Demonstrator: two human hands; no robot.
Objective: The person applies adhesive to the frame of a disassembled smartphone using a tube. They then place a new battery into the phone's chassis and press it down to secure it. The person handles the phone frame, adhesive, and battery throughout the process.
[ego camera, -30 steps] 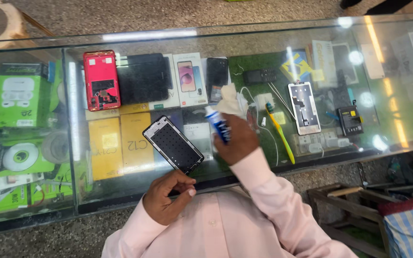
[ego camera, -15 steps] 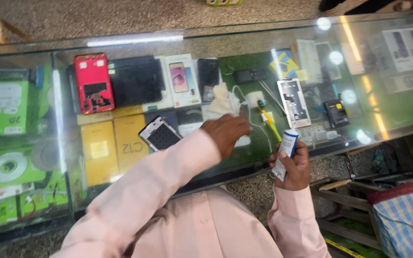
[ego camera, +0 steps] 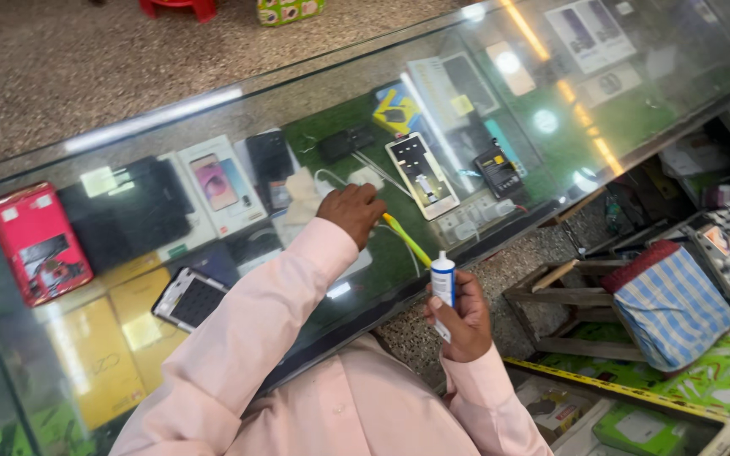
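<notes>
Our right grip [ego camera: 465, 319] clasps a small white bottle [ego camera: 443, 285] upright near the surface [ego camera: 128, 127] edge, while our left grip [ego camera: 353, 211] closes over a yellow-green tool [ego camera: 407, 241] on the glass, phone [ego camera: 189, 299] lying untouched nearby.

Beyond my glass surface [ego camera: 652, 101] with ceiling-light glare lies speckled stone floor [ego camera: 86, 59]; wooden stool [ego camera: 568, 312] with striped cushion [ego camera: 673, 304] at right.

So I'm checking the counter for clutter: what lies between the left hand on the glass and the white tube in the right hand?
In the head view, only a yellow-green tool on the glass counter lies between the left hand and the white tube.
</notes>
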